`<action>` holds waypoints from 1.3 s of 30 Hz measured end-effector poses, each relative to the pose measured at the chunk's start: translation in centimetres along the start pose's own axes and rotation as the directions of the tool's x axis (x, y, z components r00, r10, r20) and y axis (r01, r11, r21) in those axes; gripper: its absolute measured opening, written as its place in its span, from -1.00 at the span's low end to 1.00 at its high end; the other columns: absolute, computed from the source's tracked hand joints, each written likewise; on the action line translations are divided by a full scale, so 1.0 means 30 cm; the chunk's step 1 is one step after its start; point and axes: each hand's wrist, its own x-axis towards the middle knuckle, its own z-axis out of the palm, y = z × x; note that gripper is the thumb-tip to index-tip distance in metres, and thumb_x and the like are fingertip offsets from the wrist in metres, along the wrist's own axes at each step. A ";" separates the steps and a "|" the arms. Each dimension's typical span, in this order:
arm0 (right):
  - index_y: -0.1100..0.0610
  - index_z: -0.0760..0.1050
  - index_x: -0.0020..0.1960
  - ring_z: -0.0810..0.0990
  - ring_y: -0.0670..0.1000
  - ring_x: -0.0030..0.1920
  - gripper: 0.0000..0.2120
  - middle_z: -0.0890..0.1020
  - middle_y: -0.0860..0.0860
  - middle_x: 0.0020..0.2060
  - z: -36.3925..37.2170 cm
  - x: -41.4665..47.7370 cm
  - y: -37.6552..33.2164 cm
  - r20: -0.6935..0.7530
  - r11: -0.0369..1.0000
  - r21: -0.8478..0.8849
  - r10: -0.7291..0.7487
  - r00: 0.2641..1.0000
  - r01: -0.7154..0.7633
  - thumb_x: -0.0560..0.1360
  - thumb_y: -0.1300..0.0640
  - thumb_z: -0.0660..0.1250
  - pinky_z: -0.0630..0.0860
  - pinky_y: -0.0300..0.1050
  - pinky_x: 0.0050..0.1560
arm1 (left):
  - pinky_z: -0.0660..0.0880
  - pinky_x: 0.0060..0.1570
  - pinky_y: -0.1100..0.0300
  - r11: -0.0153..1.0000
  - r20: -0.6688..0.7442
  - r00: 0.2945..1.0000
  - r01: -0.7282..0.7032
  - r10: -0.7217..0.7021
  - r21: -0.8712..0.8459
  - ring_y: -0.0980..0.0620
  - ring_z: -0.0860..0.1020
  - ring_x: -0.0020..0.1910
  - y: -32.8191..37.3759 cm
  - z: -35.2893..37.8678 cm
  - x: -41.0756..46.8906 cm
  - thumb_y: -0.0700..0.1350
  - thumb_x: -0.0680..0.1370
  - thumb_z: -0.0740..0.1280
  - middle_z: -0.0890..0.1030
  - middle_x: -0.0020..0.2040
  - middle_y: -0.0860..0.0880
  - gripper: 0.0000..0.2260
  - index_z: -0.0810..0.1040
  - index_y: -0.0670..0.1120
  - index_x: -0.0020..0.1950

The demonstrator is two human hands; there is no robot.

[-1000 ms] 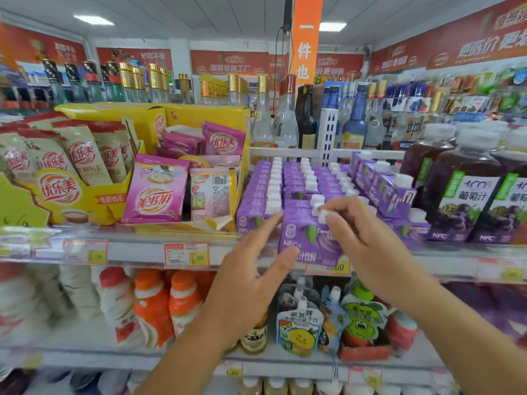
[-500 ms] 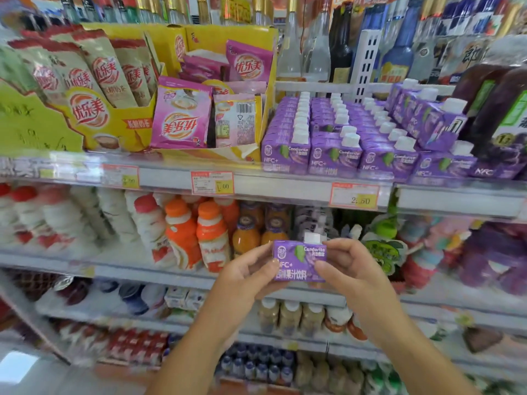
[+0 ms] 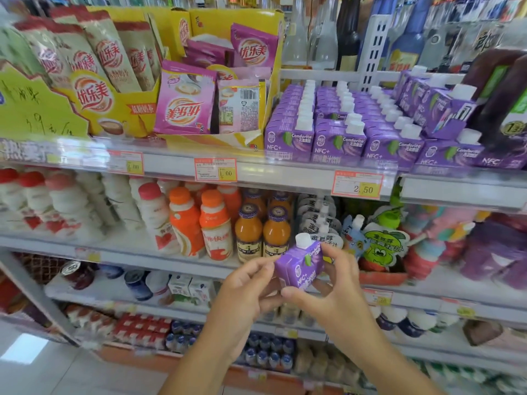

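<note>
A small purple juice carton [image 3: 302,265] with a white screw cap is held between both hands in front of the middle shelf, tilted to the left. My left hand [image 3: 247,292] pinches its left edge with thumb and fingertips. My right hand [image 3: 332,292] grips its right side and bottom, thumb under the front corner. Rows of the same purple cartons [image 3: 342,124] stand on the upper shelf [image 3: 285,169] above a 2.50 price tag.
Yellow display boxes with milk-tea sachets [image 3: 182,101] fill the upper shelf's left. Orange and white drink bottles [image 3: 199,220] and juice pouches [image 3: 379,246] stand on the middle shelf behind the hands. Lower shelves hold cans and small bottles. Grey floor [image 3: 42,366] lies at lower left.
The carton was lifted off the upper shelf and brought down in front of the middle shelf. Since half a second ago it has been turned and tilted between both hands.
</note>
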 end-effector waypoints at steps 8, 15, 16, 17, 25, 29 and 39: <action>-0.10 0.42 0.32 0.57 -0.19 0.18 -0.46 0.56 -0.20 0.18 -0.029 -0.018 -0.045 0.098 0.965 0.256 0.026 0.995 -0.051 0.40 0.14 0.48 0.57 -0.19 0.10 | 0.62 0.03 0.08 0.997 0.057 0.998 -0.046 0.042 0.064 -0.02 0.65 0.08 0.010 0.014 0.009 -0.04 0.52 0.32 0.68 0.14 -0.09 -0.68 0.57 -0.08 0.25; -0.25 0.54 0.11 0.61 -0.23 0.07 -0.72 0.66 -0.23 0.04 -0.033 -0.052 -0.054 0.225 0.951 0.238 0.143 0.964 -0.197 0.46 -0.15 0.17 0.46 -0.35 0.08 | 0.54 0.23 -0.04 0.994 0.090 0.996 -0.025 0.015 0.110 -0.04 0.64 0.09 0.024 0.023 0.004 -0.04 0.53 0.34 0.68 0.13 -0.11 -0.66 0.56 -0.13 0.27; -0.28 0.54 0.10 0.60 -0.25 0.03 -0.73 0.66 -0.23 0.01 -0.036 -0.051 -0.057 0.228 0.963 0.204 0.129 0.965 -0.177 0.46 -0.17 0.17 0.45 -0.42 -0.02 | 0.54 0.22 -0.07 0.994 0.072 0.997 -0.032 0.024 0.109 -0.06 0.65 0.08 0.020 0.025 0.000 -0.05 0.51 0.36 0.68 0.12 -0.11 -0.65 0.55 -0.13 0.27; -0.27 0.54 0.12 0.60 -0.21 -0.03 -0.73 0.65 -0.18 -0.01 -0.041 -0.050 -0.061 0.233 0.969 0.190 0.115 0.966 -0.161 0.46 -0.17 0.19 0.46 -0.43 -0.11 | 0.57 0.18 -0.07 0.993 0.054 0.998 -0.044 0.038 0.113 -0.07 0.66 0.07 0.016 0.027 -0.001 -0.06 0.49 0.38 0.69 0.11 -0.11 -0.63 0.54 -0.13 0.27; 0.07 0.51 0.24 0.59 0.05 -0.31 -0.61 0.69 0.15 -0.12 -0.070 -0.013 -0.032 0.155 0.901 0.376 0.172 0.973 -0.219 0.43 0.03 0.33 0.54 -0.17 -0.36 | 0.64 0.01 0.11 1.000 0.088 0.996 -0.005 0.006 -0.002 -0.05 0.67 0.06 0.025 -0.016 -0.011 -0.09 0.41 0.39 0.69 0.09 -0.13 -0.61 0.54 -0.05 0.24; 0.06 0.52 0.23 0.59 0.05 -0.29 -0.61 0.70 0.14 -0.11 -0.066 -0.014 -0.014 0.160 0.897 0.370 0.194 0.968 -0.241 0.42 0.01 0.33 0.53 -0.01 -0.23 | 0.64 -0.02 0.14 1.000 0.084 0.996 -0.007 0.007 0.005 -0.04 0.68 0.06 0.017 -0.023 -0.009 -0.10 0.41 0.40 0.70 0.09 -0.14 -0.60 0.53 -0.06 0.24; -0.23 0.34 0.37 0.65 -0.08 0.01 -0.31 0.49 -0.16 0.19 -0.047 -0.024 -0.010 0.083 0.978 0.156 0.130 0.988 -0.142 0.30 -0.06 0.50 0.61 -0.17 -0.08 | 0.64 0.04 0.01 1.000 0.018 0.999 -0.029 0.029 -0.007 -0.08 0.68 0.05 -0.002 -0.005 0.000 -0.16 0.41 0.42 0.70 0.07 -0.15 -0.62 0.55 -0.15 0.22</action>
